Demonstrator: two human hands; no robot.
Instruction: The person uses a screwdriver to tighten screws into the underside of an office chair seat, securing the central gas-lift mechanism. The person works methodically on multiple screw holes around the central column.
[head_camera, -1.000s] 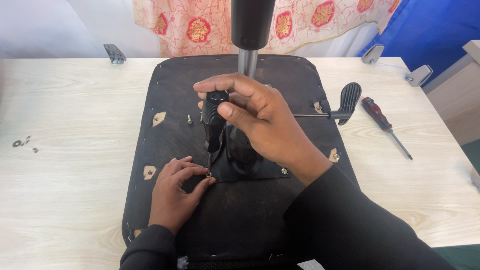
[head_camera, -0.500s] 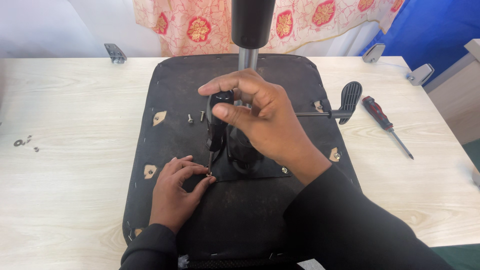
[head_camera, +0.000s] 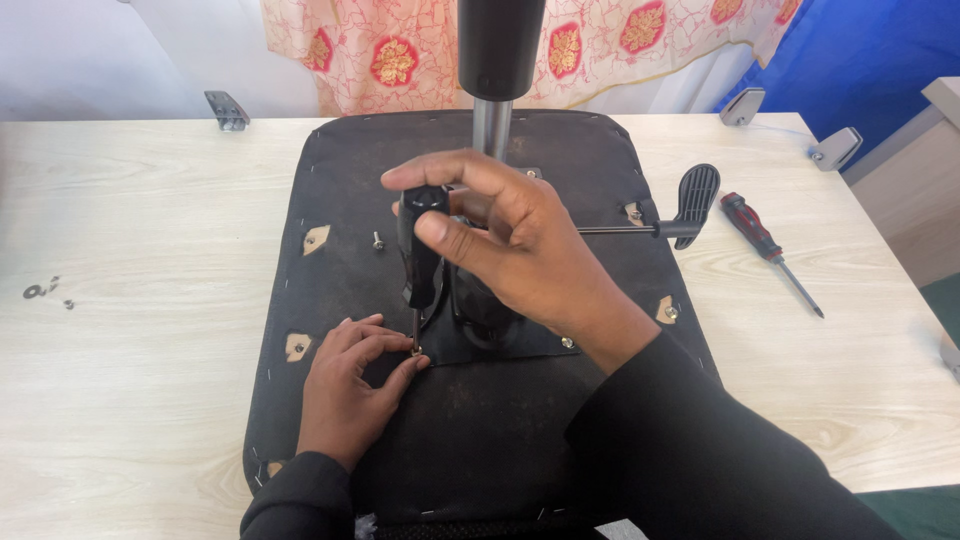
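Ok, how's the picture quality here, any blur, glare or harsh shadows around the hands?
Head view: even, soft light, only faint shadows under the right hand and left hand; screwdriver and black seat underside are sharp; slight shine on the metal column; the table edges bow a little.

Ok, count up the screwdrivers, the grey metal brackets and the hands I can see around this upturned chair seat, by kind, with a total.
Screwdrivers: 2, a black-handled one gripped by the right hand, and a red and black one lying on the table.
Grey metal brackets: 3.
Hands: 2, with the left hand at the screwdriver tip.
Total: 7
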